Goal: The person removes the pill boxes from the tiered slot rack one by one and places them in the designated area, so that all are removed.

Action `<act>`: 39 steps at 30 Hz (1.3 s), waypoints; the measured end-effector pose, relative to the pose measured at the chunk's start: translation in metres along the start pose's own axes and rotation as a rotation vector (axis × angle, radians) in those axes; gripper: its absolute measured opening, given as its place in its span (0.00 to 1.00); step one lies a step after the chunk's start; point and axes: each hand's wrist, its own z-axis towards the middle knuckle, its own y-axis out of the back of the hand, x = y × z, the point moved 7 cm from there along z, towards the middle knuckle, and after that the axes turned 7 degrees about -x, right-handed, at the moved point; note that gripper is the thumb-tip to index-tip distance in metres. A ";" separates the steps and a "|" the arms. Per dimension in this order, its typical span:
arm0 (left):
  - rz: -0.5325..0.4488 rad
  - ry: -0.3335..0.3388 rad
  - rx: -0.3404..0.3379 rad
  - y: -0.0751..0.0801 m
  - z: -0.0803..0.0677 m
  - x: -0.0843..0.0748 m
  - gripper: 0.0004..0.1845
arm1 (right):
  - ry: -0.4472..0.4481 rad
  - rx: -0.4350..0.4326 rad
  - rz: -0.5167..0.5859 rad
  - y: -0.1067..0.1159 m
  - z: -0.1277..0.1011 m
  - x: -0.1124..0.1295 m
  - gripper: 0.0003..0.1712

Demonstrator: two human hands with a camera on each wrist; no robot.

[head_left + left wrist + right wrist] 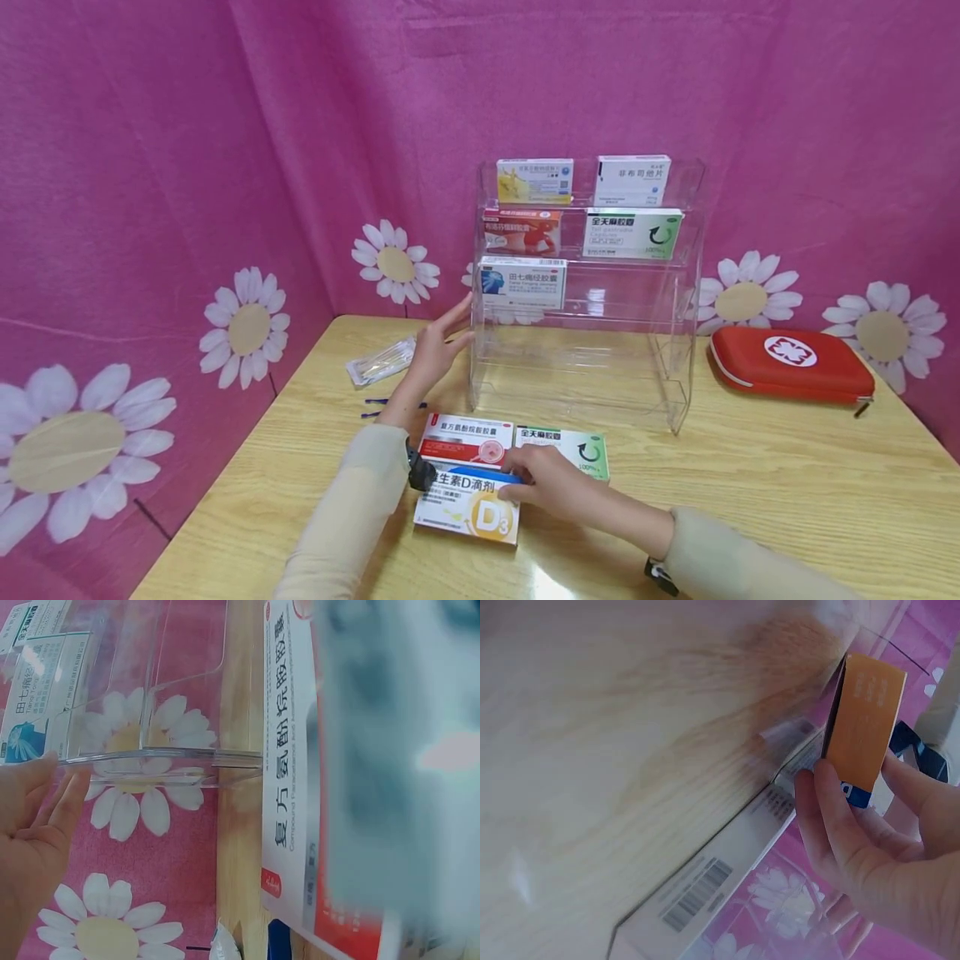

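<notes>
The left hand (435, 350) rests at the left edge of the clear rack (585, 292), fingers straight and close together, their tips against the acrylic side wall just below the blue box (522, 282) on the lowest filled tier. It holds nothing; it seems to steady the rack, and a light flat press should be enough, since a hard push could slide the rack on the table (787, 483).

In the near middle, three boxes lie side by side in front of the rack: a red box (467, 439), a green box (570, 446) to its right, and the D3 box (468, 504) nearest. The right hand (547, 483) pinches the D3 box at its far right corner, thumb and fingers curled round the end; the right wrist view shows the orange end flap (865, 724) raised between thumb and fingertips. To lift it cleanly, the grip should move toward the middle of the box so it does not swing or nudge the red box touching it.

The left wrist view is partly blocked by a blurred grey shape. The small items left of the rack, a clear packet (380, 361) and some blue strips, are too small to identify. A red case (791, 362) lies far right.
</notes>
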 end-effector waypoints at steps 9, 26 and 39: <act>-0.001 0.018 0.001 0.000 0.000 0.001 0.33 | -0.022 0.030 -0.003 -0.009 0.003 0.005 0.15; 0.011 0.007 -0.002 -0.001 0.002 0.001 0.34 | 0.022 -0.113 0.057 0.005 -0.002 0.008 0.06; 0.019 0.016 -0.009 -0.001 0.001 0.004 0.33 | -0.007 -0.267 0.081 0.061 0.018 -0.013 0.06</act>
